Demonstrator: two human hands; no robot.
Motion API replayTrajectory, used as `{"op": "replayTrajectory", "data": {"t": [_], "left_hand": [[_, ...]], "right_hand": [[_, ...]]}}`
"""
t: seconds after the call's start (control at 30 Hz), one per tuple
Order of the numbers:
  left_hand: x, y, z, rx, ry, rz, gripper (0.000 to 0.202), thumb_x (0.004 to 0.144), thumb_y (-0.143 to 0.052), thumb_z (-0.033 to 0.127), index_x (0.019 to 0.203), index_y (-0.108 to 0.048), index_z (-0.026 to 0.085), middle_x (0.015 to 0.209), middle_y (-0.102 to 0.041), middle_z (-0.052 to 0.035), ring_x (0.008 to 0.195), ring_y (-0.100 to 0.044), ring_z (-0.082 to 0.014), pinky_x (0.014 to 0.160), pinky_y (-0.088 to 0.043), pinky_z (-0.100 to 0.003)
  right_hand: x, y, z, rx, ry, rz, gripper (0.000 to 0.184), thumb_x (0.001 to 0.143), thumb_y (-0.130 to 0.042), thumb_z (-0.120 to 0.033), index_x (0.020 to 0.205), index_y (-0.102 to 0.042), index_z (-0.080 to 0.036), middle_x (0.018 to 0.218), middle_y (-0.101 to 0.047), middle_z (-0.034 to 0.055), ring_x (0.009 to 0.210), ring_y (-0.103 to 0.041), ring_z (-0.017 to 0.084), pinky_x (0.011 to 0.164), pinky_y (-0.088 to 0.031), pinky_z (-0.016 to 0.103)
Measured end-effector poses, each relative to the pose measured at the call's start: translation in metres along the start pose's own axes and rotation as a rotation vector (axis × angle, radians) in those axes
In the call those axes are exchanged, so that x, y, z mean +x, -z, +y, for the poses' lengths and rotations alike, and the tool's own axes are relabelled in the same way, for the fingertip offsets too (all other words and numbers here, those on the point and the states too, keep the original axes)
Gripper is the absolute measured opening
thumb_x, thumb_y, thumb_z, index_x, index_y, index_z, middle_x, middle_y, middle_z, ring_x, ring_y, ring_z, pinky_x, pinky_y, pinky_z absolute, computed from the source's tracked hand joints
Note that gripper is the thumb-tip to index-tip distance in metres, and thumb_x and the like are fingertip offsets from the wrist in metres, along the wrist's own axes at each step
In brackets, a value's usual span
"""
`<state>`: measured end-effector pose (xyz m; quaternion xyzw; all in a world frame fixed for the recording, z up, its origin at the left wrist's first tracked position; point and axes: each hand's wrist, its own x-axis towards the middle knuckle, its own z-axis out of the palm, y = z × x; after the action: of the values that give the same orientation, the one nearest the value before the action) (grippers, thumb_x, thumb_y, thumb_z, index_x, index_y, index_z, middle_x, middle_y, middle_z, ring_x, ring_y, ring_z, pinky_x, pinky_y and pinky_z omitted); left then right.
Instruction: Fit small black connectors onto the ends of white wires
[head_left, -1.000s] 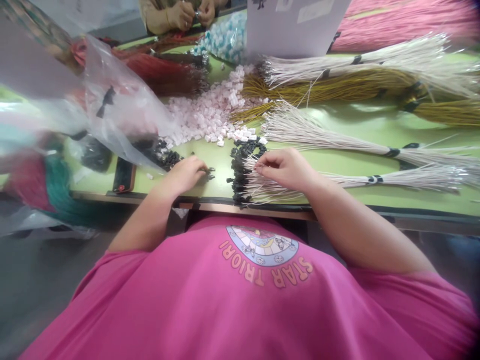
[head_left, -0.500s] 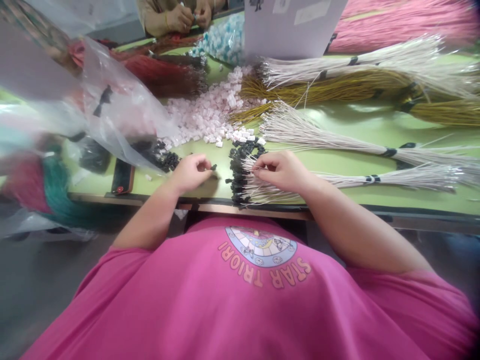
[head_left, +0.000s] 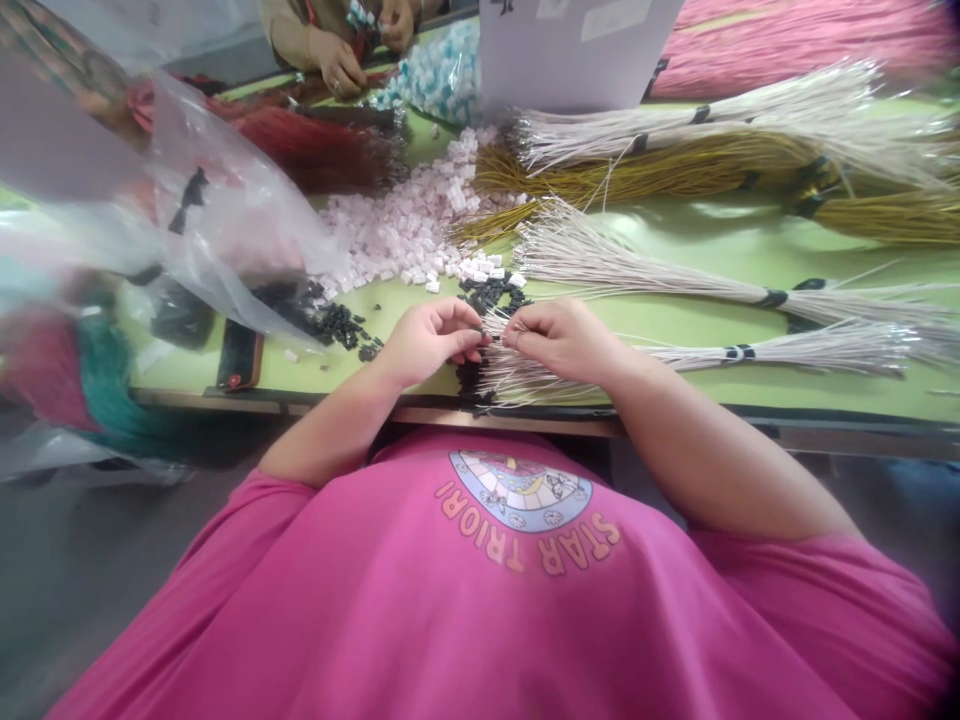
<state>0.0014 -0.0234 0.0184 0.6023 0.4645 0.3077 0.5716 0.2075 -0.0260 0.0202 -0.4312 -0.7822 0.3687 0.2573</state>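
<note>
Green tabletop (head_left: 712, 232) holds white wires (head_left: 686, 357) under right grip (head_left: 566, 342).

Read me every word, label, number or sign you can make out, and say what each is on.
"STAR TRIORI": on the pink shirt, upside down in the picture.
Pale labels on the upright panel: no text readable.
Dark mark on that panel: too small to read.

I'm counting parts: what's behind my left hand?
Black parts show on the far and near sides of your left hand, by white wires; whatever the hand itself covers cannot be seen.
</note>
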Motion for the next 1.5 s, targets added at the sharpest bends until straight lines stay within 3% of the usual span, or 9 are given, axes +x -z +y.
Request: {"op": "replayTrajectory", "data": {"t": [0.17,0.27,0.37,0.63,1.1,1.2,1.3,1.4,1.5], "left_hand": [[-0.001,-0.001,-0.008,0.076,-0.079,0.045,0.021,0.075,-0.066,0.023,0.095,-0.064,0.017,0.074,-0.068,-0.0004,0.052,-0.058,-0.0076,0.054,-0.05,-0.023],[-0.002,-0.001,-0.01,0.131,-0.107,0.074,0.016,0.077,-0.064,0.024,0.092,-0.067,0.018,0.068,-0.066,0.0007,0.049,-0.054,-0.007,0.05,-0.047,-0.023],[-0.002,-0.002,-0.009,0.146,-0.114,0.088,0.014,0.077,-0.065,0.024,0.089,-0.067,0.018,0.077,-0.069,-0.0012,0.048,-0.052,-0.0059,0.047,-0.045,-0.021],[-0.005,-0.004,-0.007,0.176,-0.157,0.101,0.016,0.074,-0.068,0.024,0.088,-0.069,0.017,0.089,-0.072,-0.0043,0.083,-0.066,-0.0144,0.081,-0.054,-0.03],[-0.008,-0.015,-0.004,0.464,-0.318,0.113,0.014,0.078,-0.064,0.021,0.09,-0.071,0.02,0.087,-0.072,-0.0028,0.08,-0.066,-0.0148,0.078,-0.053,-0.029],[-0.009,-0.002,0.001,0.581,-0.376,0.145,0.013,0.079,-0.064,0.022,0.09,-0.07,0.02,0.09,-0.071,-0.0037,0.084,-0.064,-0.0156,0.078,-0.051,-0.029],[-0.013,0.025,0.005,0.768,-0.372,0.248,0.013,0.079,-0.064,0.023,0.091,-0.068,0.02,0.097,-0.068,-0.0047,0.09,-0.061,-0.0175,0.079,-0.049,-0.032],[-0.02,0.055,0.002,0.962,-0.189,0.327,0.014,0.082,-0.059,0.025,0.092,-0.068,0.02,0.095,-0.067,-0.0042,0.084,-0.059,-0.0169,0.079,-0.047,-0.032],[-0.027,0.069,-0.009,1.083,-0.007,0.215,0.019,0.082,-0.058,0.027,0.097,-0.068,0.021,0.098,-0.066,-0.0044,0.083,-0.059,-0.0179,0.077,-0.046,-0.032]], "right_hand": [[0.0,0.001,0.001,-0.035,0.027,-0.01,0.024,0.081,-0.046,-0.027,0.067,-0.061,-0.015,0.06,-0.057,-0.0004,0.056,-0.045,0.01,0.055,-0.03,0.024],[0.0,0.002,0.001,-0.034,0.025,-0.021,0.023,0.081,-0.045,-0.027,0.068,-0.061,-0.015,0.062,-0.058,0.0,0.057,-0.046,0.01,0.056,-0.031,0.024],[0.0,0.002,0.001,-0.025,0.028,-0.033,0.022,0.08,-0.044,-0.025,0.068,-0.06,-0.015,0.062,-0.058,-0.0003,0.057,-0.047,0.01,0.056,-0.031,0.023],[0.001,0.002,0.002,-0.004,0.024,-0.04,0.022,0.081,-0.044,-0.024,0.067,-0.059,-0.016,0.061,-0.056,-0.0009,0.057,-0.046,0.01,0.057,-0.031,0.024],[0.003,-0.003,0.006,-0.002,0.033,-0.04,0.024,0.083,-0.049,-0.029,0.073,-0.066,-0.016,0.062,-0.06,0.0002,0.059,-0.05,0.012,0.058,-0.034,0.025],[0.003,0.001,0.008,0.063,0.088,0.064,0.021,0.08,-0.053,-0.029,0.079,-0.071,-0.018,0.076,-0.067,0.0034,0.071,-0.058,0.015,0.066,-0.04,0.027],[0.002,0.007,0.008,0.145,0.044,0.14,0.017,0.075,-0.061,-0.029,0.079,-0.073,-0.018,0.082,-0.069,0.0052,0.074,-0.06,0.016,0.069,-0.043,0.029],[0.001,0.01,0.006,0.247,-0.077,0.083,0.018,0.068,-0.066,-0.029,0.08,-0.073,-0.017,0.072,-0.069,0.0037,0.065,-0.06,0.016,0.064,-0.046,0.029],[0.0,0.011,0.004,0.352,-0.109,0.011,0.018,0.066,-0.067,-0.027,0.08,-0.071,-0.017,0.069,-0.069,0.0027,0.064,-0.062,0.016,0.063,-0.048,0.029]]}}
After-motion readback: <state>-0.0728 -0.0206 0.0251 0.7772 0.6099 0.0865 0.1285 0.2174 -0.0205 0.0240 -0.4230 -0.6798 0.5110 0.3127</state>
